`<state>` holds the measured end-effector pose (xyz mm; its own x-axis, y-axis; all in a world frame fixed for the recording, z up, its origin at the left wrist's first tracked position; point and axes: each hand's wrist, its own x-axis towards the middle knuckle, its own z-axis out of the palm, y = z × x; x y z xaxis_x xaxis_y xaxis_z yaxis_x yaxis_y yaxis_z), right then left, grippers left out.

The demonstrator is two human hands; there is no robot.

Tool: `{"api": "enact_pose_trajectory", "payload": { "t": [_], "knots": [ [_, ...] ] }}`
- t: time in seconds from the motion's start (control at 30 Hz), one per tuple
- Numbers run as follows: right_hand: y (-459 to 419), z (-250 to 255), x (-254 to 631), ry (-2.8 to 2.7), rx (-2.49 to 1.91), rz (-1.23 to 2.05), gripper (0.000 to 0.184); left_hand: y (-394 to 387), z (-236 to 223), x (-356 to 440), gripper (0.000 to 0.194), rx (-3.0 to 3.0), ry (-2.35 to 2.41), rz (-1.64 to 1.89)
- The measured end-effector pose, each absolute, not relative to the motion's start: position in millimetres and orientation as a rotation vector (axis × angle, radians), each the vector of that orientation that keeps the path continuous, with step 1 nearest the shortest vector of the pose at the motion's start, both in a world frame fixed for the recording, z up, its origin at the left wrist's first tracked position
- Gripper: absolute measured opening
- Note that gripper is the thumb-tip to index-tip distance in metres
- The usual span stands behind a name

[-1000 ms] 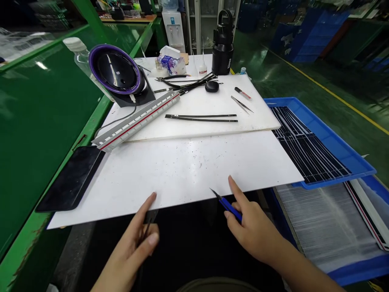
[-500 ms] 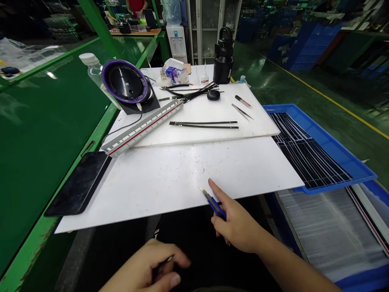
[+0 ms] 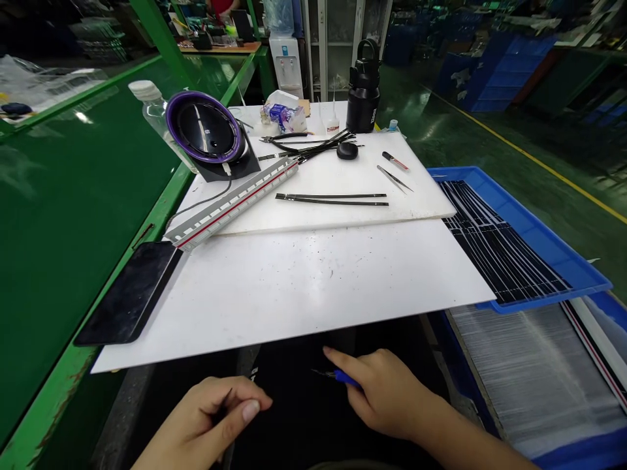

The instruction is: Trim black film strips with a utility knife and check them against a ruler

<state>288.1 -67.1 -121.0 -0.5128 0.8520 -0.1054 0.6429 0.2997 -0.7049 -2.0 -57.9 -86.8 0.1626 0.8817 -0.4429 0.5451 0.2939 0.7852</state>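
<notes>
My right hand point(image 3: 386, 391) is closed around a blue-handled craft knife point(image 3: 343, 376), its thin blade pointing left, just below the near edge of the white board point(image 3: 294, 287). My left hand point(image 3: 210, 418) sits lower left, fingers pinched on a thin dark strip point(image 3: 226, 399) that barely shows. Both hands hover over the dark gap in front of the board, not touching it. Two long black strips point(image 3: 333, 198) lie side by side on the raised white slab point(image 3: 343, 176) further back.
A triangular scale ruler point(image 3: 235, 203) lies diagonally at left, near a purple-rimmed black round device point(image 3: 206, 130) and a dark phone point(image 3: 127, 290). Tweezers point(image 3: 394, 178), a pen, a black bottle point(image 3: 362, 88) and pliers sit at the back. A blue tray point(image 3: 539, 228) of dark strips stands at right.
My right hand drew back from the board's edge toward me with the knife. My left hand shifted slightly up and left, still pinching the strip.
</notes>
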Motion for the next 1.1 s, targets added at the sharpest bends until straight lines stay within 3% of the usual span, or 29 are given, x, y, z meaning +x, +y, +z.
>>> {"api": "enact_pose_trajectory", "payload": {
  "t": [0.07, 0.2, 0.27, 0.33, 0.47, 0.6, 0.73, 1.1],
  "knots": [
    [-74, -129, 296, -2.271, -1.386, 0.97, 0.057, -51, -88, 5, 0.027, 1.371, 1.44, 0.428],
    [-79, -131, 296, -2.102, -1.401, 0.939, 0.02, -44, -86, 18, 0.026, 1.296, 1.346, 0.473],
    [-78, -130, 293, -2.06, -1.438, 0.917, 0.025, -45, -85, 21, 0.035, 1.28, 1.337, 0.402],
    [-77, -130, 289, -2.028, -1.457, 0.915, 0.03, -45, -83, 24, 0.032, 1.292, 1.344, 0.311],
    [-75, -133, 286, -2.005, -1.418, 0.976, 0.011, -46, -81, 27, 0.019, 1.331, 1.359, 0.328],
    [-80, -140, 290, -1.976, -1.398, 1.036, 0.035, -47, -83, 27, 0.027, 1.317, 1.373, 0.27],
    [-87, -142, 296, -1.922, -1.451, 1.082, 0.055, -46, -80, 26, 0.042, 1.123, 1.218, 0.562],
    [-90, -98, 295, -1.662, -1.312, 1.291, 0.051, -36, -73, 50, 0.03, 0.402, 0.888, 0.63]
  ]
}}
